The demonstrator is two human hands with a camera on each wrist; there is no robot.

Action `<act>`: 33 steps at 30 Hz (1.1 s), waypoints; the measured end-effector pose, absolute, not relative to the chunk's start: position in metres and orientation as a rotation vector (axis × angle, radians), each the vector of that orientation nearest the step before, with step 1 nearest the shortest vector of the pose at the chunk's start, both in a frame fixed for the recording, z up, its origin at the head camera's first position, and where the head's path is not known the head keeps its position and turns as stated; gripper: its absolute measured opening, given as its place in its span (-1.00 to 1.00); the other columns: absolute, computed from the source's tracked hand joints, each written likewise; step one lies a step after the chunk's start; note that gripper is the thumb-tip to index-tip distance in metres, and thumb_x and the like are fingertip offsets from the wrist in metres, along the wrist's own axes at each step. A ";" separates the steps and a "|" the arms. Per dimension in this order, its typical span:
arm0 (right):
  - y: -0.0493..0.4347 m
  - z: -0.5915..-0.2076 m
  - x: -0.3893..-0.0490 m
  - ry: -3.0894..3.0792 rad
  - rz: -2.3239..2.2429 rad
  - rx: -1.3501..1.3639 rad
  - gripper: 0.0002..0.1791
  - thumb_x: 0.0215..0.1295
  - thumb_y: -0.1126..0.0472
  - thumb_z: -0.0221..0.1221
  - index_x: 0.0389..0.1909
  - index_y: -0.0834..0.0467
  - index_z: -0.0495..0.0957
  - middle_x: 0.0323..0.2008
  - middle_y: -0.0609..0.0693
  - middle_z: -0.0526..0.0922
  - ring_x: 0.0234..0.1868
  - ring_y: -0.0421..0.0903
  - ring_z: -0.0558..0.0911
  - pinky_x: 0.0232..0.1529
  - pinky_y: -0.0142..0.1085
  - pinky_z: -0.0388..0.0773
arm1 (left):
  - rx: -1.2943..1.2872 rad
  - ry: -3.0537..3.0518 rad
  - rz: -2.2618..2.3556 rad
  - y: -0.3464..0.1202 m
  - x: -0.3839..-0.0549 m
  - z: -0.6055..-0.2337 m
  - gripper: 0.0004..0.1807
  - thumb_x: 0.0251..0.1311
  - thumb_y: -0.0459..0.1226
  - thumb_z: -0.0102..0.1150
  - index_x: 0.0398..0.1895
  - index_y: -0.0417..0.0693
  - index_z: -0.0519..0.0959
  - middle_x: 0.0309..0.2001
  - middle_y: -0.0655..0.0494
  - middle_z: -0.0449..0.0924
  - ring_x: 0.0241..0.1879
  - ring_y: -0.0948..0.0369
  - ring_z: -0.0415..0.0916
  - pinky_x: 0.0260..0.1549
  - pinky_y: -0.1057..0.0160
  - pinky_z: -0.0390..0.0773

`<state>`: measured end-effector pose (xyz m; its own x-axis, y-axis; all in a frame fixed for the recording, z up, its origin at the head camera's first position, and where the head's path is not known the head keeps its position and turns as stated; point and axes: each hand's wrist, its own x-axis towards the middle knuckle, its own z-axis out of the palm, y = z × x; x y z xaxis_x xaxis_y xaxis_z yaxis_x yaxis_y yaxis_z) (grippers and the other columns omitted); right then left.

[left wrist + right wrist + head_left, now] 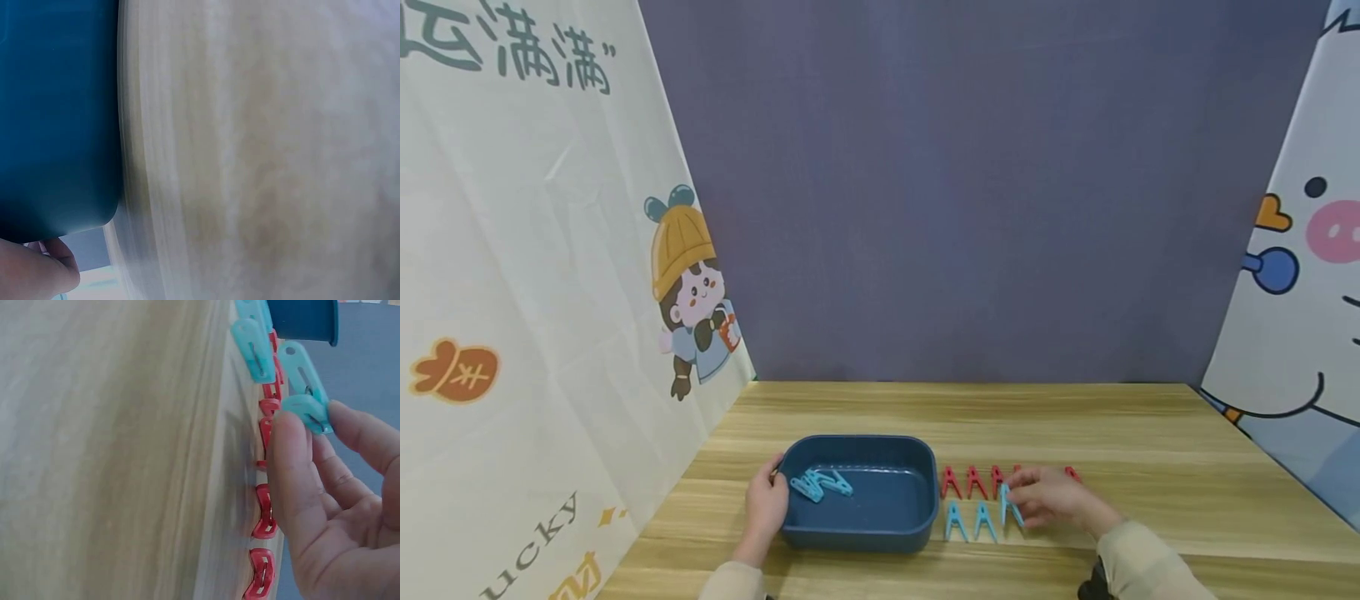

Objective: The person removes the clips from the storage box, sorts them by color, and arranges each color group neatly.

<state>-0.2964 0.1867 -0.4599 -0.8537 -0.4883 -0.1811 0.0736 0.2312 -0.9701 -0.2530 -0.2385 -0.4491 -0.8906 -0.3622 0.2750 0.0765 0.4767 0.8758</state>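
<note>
A dark blue rectangular bin stands on the table, with a few light blue clothespins lying in its left part. My left hand grips the bin's left side at the rim; most of its fingers are hidden in the left wrist view. Right of the bin, my right hand pinches a light blue clothespin between thumb and fingers. Two more light blue clothespins stand in a row to the left of that hand. Behind them runs a row of red clothespins, partly hidden by the right hand.
The wooden table carries everything. A dark grey-blue cloth hangs behind it. Printed cloths flank it, one with a cartoon child at left, one with a cartoon face at right.
</note>
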 end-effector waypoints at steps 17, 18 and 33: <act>0.180 -0.462 -0.288 2.247 -1.563 -0.300 -0.73 0.17 0.32 0.16 -0.16 0.40 0.46 -0.46 0.07 0.55 -0.48 -0.09 0.58 -0.49 -0.27 0.55 | 0.236 -2.307 -1.398 -0.239 -0.253 -0.449 -0.57 0.24 -0.49 -0.27 0.17 -0.47 0.31 0.04 -0.33 0.39 -0.20 -0.01 0.37 -0.24 0.08 0.38; 0.179 -0.462 -0.287 2.252 -1.558 -0.302 -0.75 0.17 0.33 0.16 -0.17 0.39 0.46 -0.47 0.06 0.55 -0.49 -0.09 0.58 -0.50 -0.28 0.54 | 0.240 -2.310 -1.401 -0.239 -0.253 -0.449 -0.57 0.24 -0.49 -0.27 0.17 -0.46 0.31 0.05 -0.33 0.39 -0.19 -0.01 0.37 -0.23 0.07 0.38; 0.174 -0.462 -0.284 2.320 -1.515 -0.287 -0.81 0.15 0.35 0.14 -0.26 0.39 0.46 -0.54 0.03 0.51 -0.56 -0.15 0.51 -0.57 -0.34 0.50 | 0.244 -2.315 -1.400 -0.240 -0.253 -0.449 -0.57 0.24 -0.49 -0.26 0.17 -0.46 0.31 -0.05 -0.30 0.43 -0.25 0.02 0.36 -0.31 0.14 0.37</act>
<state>-0.2839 0.1744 -0.4615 -0.9167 -0.3559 -0.1816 0.0233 0.4061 -0.9135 -0.2531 -0.2400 -0.4493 -0.8954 -0.3591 0.2632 0.0664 0.4767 0.8765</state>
